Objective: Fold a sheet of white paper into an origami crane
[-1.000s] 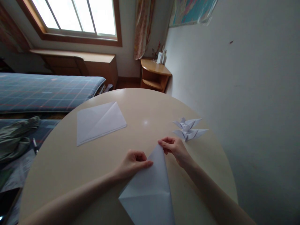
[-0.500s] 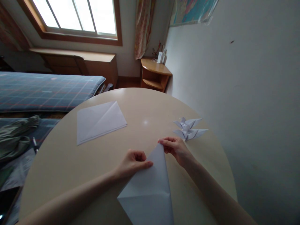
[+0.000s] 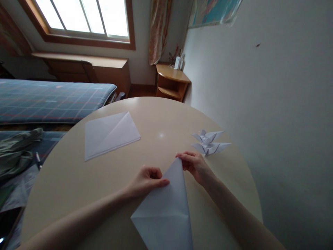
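A white sheet of paper [image 3: 166, 208], folded to a point at its far end, lies in front of me and runs off the bottom of the view. A crease crosses it from side to side. My left hand [image 3: 151, 178] is closed on its left slanting edge, thumb on top and fingers curled beneath. At the far tip, my right hand [image 3: 194, 165] pinches the paper's corner between thumb and fingers. Just beyond that hand stand two folded paper cranes [image 3: 209, 149], close together with pointed ends spread.
A stack of white paper sheets [image 3: 111, 137], the top one creased diagonally, rests at the back left of the round table [image 3: 161, 114]. The white wall [image 3: 286, 121] borders the table's right side. A plaid mattress [image 3: 52, 100] and dark cloth [image 3: 18, 149] are to the left.
Hardly anything differs. The paper's tip and my right hand have shifted very slightly upward in view; both hands keep the same grip.
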`<state>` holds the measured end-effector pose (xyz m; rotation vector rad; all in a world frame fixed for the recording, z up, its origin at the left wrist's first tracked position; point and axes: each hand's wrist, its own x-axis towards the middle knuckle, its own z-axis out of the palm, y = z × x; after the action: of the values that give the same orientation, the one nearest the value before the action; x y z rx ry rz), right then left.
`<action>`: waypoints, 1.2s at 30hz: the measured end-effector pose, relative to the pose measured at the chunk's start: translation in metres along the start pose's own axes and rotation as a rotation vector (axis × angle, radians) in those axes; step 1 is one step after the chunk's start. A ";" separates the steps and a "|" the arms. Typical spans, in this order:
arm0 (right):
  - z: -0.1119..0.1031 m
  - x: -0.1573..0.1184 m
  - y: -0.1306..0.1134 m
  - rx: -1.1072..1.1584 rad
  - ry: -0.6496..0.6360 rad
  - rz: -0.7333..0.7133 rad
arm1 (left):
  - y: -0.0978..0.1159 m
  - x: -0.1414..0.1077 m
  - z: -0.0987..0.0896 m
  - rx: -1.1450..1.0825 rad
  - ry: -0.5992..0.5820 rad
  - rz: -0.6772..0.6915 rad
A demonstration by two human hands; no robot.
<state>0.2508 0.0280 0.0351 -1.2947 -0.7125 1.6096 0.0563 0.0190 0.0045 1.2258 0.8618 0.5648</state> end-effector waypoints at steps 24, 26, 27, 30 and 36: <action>-0.003 -0.001 -0.001 -0.125 -0.027 -0.068 | -0.004 0.001 -0.001 -0.041 -0.021 0.010; -0.003 -0.003 -0.003 -0.169 -0.073 -0.022 | -0.004 0.001 -0.001 -0.046 0.002 0.004; -0.003 -0.004 -0.004 -0.192 -0.090 -0.015 | -0.004 0.001 -0.001 -0.045 0.010 0.002; -0.002 -0.005 -0.006 -0.232 -0.101 -0.028 | -0.005 0.002 -0.002 -0.037 0.015 -0.002; -0.003 -0.004 -0.006 -0.244 -0.105 -0.046 | -0.003 0.001 -0.001 -0.038 0.043 -0.030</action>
<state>0.2550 0.0268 0.0406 -1.3618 -1.0218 1.5997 0.0557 0.0200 0.0016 1.1679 0.9004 0.5830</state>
